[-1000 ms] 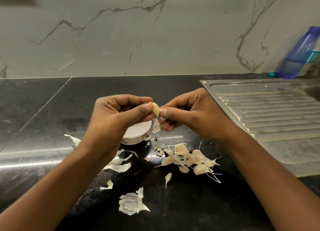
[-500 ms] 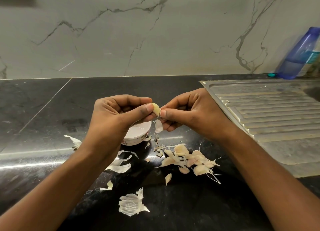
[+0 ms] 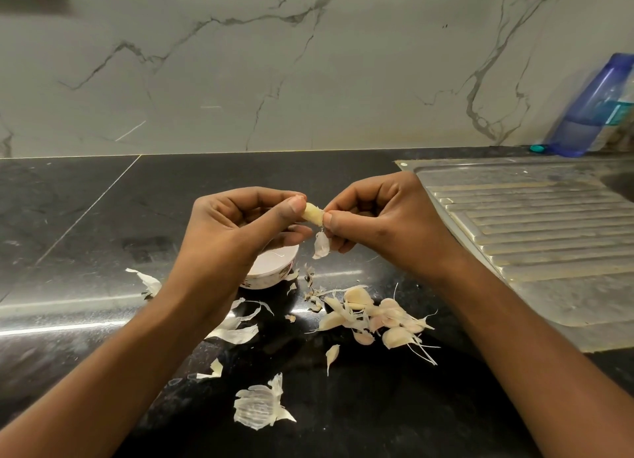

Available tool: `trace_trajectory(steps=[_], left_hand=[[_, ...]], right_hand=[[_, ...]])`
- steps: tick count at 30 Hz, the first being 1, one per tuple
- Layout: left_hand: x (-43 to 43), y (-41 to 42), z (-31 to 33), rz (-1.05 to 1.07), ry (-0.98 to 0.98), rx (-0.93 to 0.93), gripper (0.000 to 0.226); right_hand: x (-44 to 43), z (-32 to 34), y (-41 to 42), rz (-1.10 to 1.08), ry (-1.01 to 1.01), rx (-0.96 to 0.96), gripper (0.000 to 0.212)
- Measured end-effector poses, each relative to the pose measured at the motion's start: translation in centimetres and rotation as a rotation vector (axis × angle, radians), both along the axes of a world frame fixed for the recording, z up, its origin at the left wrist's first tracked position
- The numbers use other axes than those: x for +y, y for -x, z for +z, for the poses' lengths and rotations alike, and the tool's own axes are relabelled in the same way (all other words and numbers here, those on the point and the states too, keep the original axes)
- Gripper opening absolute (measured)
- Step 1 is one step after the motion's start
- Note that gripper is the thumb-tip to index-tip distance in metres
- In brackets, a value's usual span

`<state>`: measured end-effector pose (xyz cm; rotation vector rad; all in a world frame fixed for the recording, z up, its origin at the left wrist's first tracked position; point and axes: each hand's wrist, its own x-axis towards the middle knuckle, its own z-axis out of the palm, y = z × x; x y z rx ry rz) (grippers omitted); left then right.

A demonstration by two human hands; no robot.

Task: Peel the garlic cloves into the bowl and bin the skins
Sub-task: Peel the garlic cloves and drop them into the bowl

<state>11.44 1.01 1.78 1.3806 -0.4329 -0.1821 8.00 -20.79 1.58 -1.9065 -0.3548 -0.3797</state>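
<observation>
Here, clove (image 3: 314, 214) spans left grip (image 3: 236, 231) and right grip (image 3: 380, 224).

pale clove (image 3: 314, 213) held aloft, skin (image 3: 321, 245) dangling, white bowl (image 3: 271, 269) below

Both hands (image 3: 236, 231) (image 3: 384, 224) pinching garlic clove (image 3: 314, 214), skin (image 3: 321, 245) dangling, bowl (image 3: 271, 269) beneath

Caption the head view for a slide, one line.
Left hand and right hand pinch a clove, skin dangling, bowl behind the left hand; cloves and skins lie on the counter.
</observation>
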Motion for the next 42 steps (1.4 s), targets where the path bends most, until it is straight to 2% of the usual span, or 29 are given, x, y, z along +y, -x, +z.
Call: trace_trajectory(steps=[5, 11, 16, 21, 29, 35, 38, 42], left_hand=[[0.1, 0.1, 0.0, 0.016, -0.025, -0.011, 0.030], [0.1, -0.1, -0.1, -0.057, 0.098, 0.101, 0.032], [0.1, -0.2, 0.0, -0.085, 0.139, 0.099, 0.034], [0.1, -0.2, 0.1, -0.116, 0.150, 0.090, 0.036], [0.0, -0.2, 0.1, -0.182, 0.215, 0.130, 0.046], [-0.1, -0.2, 0.2, -0.177, 0.240, 0.151, 0.047], [-0.1, -0.1, 0.2, -0.160, 0.201, 0.131, 0.047], [-0.1, -0.1, 0.1, -0.114, 0.143, 0.107, 0.049]], right_hand=[[0.1, -0.1, 0.1, 0.004, 0.089, -0.066, 0.005], [-0.1, 0.1, -0.1, -0.007, 0.003, -0.038, 0.006], [-0.2, 0.2, -0.3, 0.006, -0.103, 0.051, 0.010], [-0.2, 0.0, -0.7, -0.031, -0.127, 0.089, 0.013], [-0.6, 0.1, -0.6, -0.017, -0.132, 0.052, 0.007], [-0.9, 0.2, -0.5, -0.001, -0.166, -0.003, 0.010], [-1.1, 0.3, -0.3, 0.004, -0.121, -0.051, 0.015], [-0.6, 0.3, 0.0, 0.017, 0.037, -0.158, 0.011]])
